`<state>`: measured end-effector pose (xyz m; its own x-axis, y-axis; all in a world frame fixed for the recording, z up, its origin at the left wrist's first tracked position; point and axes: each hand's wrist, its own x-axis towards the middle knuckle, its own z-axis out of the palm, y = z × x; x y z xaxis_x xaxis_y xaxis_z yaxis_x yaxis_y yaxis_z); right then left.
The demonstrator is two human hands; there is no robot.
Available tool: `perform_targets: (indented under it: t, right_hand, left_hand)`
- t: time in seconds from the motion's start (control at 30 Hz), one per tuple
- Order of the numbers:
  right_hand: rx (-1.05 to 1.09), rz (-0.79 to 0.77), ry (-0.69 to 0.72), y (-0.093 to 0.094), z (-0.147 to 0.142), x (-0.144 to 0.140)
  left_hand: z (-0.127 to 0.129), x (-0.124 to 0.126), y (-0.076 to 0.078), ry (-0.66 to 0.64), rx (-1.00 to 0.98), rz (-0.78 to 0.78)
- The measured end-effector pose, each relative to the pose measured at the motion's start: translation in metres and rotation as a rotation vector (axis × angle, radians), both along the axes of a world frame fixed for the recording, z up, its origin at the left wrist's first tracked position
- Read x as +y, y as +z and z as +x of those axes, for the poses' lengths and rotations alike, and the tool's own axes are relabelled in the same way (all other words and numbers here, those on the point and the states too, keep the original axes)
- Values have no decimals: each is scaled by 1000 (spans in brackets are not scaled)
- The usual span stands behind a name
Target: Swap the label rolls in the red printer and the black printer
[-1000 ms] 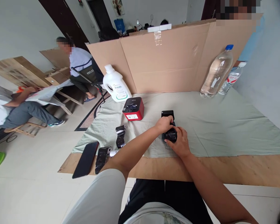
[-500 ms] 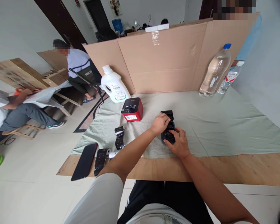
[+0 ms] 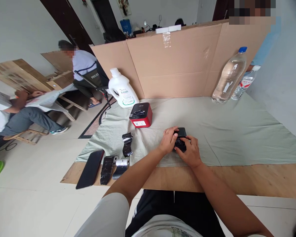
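Since the earlier frames the small black device (image 3: pixel 180 140) shows less of itself: its raised rear flap, open a second ago, now lies low and flat, and both hands have closed in over the body.

Device sits on the green cloth (image 3: pixel 232 131) at bench centre, just ahead of the person, long axis running away from the body toward the cardboard screen (image 3: pixel 182 62).

Left hand (image 3: pixel 168 141) grips the device's left flank, fingers curled over the top edge. Right hand (image 3: pixel 189 152) clamps the near right corner, thumb on top. Both grasping the device; they nearly meet over it. Neither is clearly nearer. Forearms converge from either side, wrists low, almost on the cloth.

Red box printer (image 3: pixel 141 114) stands apart to the left rear. Dark film strip (image 3: pixel 127 144), white roll (image 3: pixel 121 162) and phone (image 3: pixel 90 169) lie well left near the bench edge. Two bottles (image 3: pixel 229 76) far right rear.
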<state>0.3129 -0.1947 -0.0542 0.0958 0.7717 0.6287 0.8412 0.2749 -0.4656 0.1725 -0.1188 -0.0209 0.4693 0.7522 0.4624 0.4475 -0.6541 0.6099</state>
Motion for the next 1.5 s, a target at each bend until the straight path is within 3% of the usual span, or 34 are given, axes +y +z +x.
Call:
perform_targets:
  t: [0.13, 0.3, 0.57, 0.87, 1.07, 1.2, 1.37, 1.5]
  right_hand:
    - [15, 39, -16, 1, 0, 2]
    - [1, 39, 7, 2, -1, 3]
    - [-158, -55, -117, 6, -6, 0]
    - [-212, -94, -228, 8, -23, 8]
    - [-226, -204, -289, 7, -33, 14]
    - [-223, -213, -309, 12, 11, 34]
    - [-132, -305, -589, 22, 121, 75]
    - [-105, -393, -719, 21, 188, 89]
  left_hand:
    - [-3, -19, -11, 35, 102, -34]
    - [-6, -34, -18, 129, 175, 73]
    - [-4, -39, -21, 204, 170, 116]
    - [-11, -35, -28, 166, -9, 121]
    - [-17, -24, -40, 360, -126, 92]
    - [-10, -20, -41, 317, 147, -50]
    - [0, -23, -32, 161, 539, -96]
    - [1, -23, -29, 136, 614, -109]
